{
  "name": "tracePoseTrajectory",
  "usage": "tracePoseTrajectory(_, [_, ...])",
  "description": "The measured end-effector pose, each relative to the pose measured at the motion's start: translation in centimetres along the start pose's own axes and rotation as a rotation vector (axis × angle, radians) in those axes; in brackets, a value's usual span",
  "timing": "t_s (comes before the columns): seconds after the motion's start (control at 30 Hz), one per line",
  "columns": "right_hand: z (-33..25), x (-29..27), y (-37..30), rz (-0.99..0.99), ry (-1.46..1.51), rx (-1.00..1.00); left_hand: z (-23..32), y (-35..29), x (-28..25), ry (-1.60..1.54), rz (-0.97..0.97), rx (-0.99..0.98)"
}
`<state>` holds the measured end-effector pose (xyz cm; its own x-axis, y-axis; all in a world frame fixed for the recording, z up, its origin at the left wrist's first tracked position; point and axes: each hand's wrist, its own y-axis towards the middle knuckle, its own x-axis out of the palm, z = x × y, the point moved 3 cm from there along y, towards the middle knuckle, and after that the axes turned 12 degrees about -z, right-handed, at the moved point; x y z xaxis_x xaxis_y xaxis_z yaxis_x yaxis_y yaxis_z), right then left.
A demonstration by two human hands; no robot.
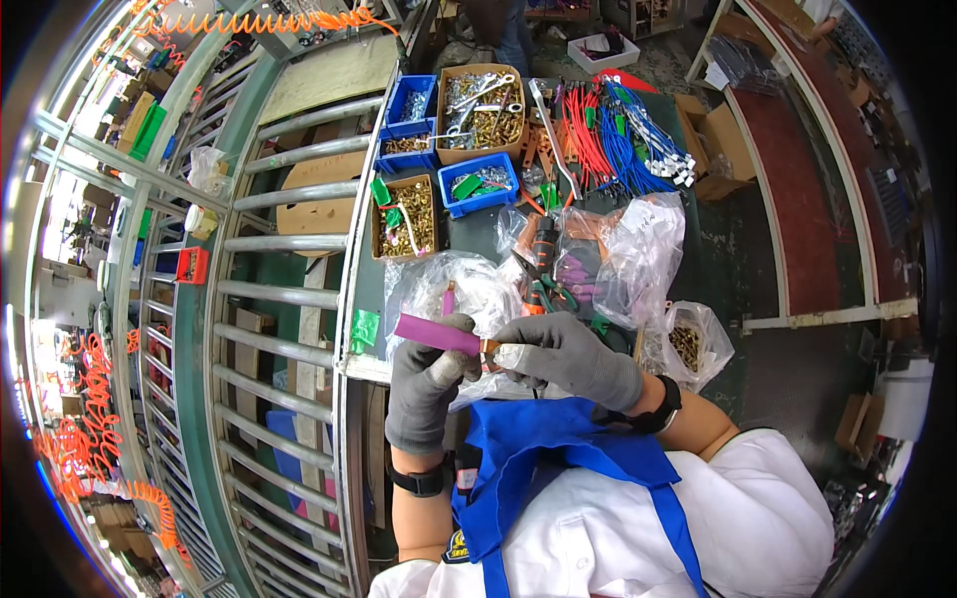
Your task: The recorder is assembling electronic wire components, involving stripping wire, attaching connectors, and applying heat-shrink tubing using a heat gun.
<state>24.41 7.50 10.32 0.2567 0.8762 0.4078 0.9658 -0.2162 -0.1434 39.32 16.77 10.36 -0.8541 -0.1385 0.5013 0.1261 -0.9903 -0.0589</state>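
Both my hands wear grey gloves and meet just in front of my blue apron. My left hand (429, 384) is closed round a flat purple-sleeved copper bar (436, 334), its purple end pointing left. At the bar's bare copper-coloured end, the fingers of my right hand (573, 361) pinch it; exactly what lies between those fingertips is partly hidden. Behind my hands is a crumpled clear plastic bag (454, 274) with another purple piece (449, 297) upright at its edge. Pliers with green-and-orange handles (546, 291) lie just beyond my right hand.
Boxes of bolts (407, 221) and blue bins (478, 186) stand along the bench's far left. Red cables (583, 135) and blue cables (628, 145) lie at the far right. An open bag of brass-coloured fasteners (686, 347) sits right of me. A roller conveyor (284, 294) runs along the left.
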Motion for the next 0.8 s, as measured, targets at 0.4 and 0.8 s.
tracePoseTrajectory(0.4, [-1.3,0.3,-0.1,0.136,-0.506,-0.299,-0.4,0.2,0.6,0.004,0.065,0.035])
tracePoseTrajectory(0.8, [-0.2,-0.2,-0.4,-0.021,0.286,-0.043,0.7,0.3,1.4,0.161,0.059,0.049])
